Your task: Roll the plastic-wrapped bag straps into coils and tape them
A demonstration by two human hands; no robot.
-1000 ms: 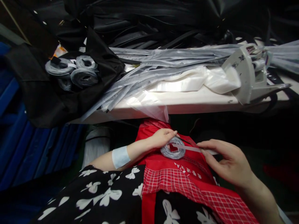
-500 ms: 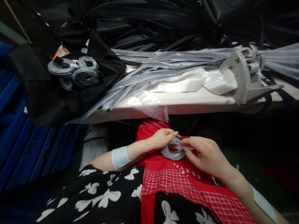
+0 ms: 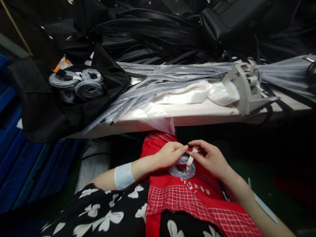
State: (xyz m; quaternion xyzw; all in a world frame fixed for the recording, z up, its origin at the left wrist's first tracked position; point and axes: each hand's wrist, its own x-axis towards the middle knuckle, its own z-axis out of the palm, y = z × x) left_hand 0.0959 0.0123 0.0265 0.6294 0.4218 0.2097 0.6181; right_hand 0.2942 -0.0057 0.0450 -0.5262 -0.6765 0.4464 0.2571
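A coil of greyish translucent strip [image 3: 176, 172] lies against the red apron [image 3: 158, 146] over my lap. My left hand [image 3: 171, 153] is closed on the coil's far side, thumb and forefinger pinched together. From the right, my right hand [image 3: 209, 158] pinches a short white band [image 3: 190, 160] that passes through the ring and over its upper right side. The fingertips of both hands nearly meet there. What my left fingertips cover is hidden.
Beyond my lap runs a white table edge [image 3: 197, 116]. Loose grey strips [image 3: 158, 80], white film [image 3: 182, 97] and a grey tape dispenser [image 3: 243, 90] lie on it. Several finished coils [image 3: 89, 89] rest on a black bag [image 3: 49, 108] at left. Blue crates [image 3: 22, 168] stand below.
My right hand has moved from the coil's inside to above its upper right side. The white band now shows looped around the ring. The view has tilted slightly.
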